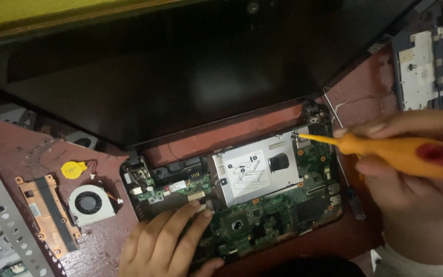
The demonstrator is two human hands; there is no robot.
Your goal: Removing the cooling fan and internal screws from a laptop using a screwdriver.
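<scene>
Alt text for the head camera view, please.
A right hand holds a yellow screwdriver with its tip at the drive caddy corner of an opened laptop; the left hand rests on the motherboard. A removed fan lies left.

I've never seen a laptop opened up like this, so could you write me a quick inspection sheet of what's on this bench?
Surface: reddish-brown table, scuffed and dusty.
Job's things: opened laptop base with green circuit board exposed; silver drive caddy seated on it; dark screen folded back.
Clutter: small fan, copper heat sink, yellow coin battery, perforated metal bracket, a metal plate at top right.
Grippers: left hand rests fingers on the board's edge; right hand holds a yellow screwdriver, tip at the caddy's upper right corner.
Cables: thin red and black wires on battery and fan.
Surroundings: yellow wall behind.
</scene>
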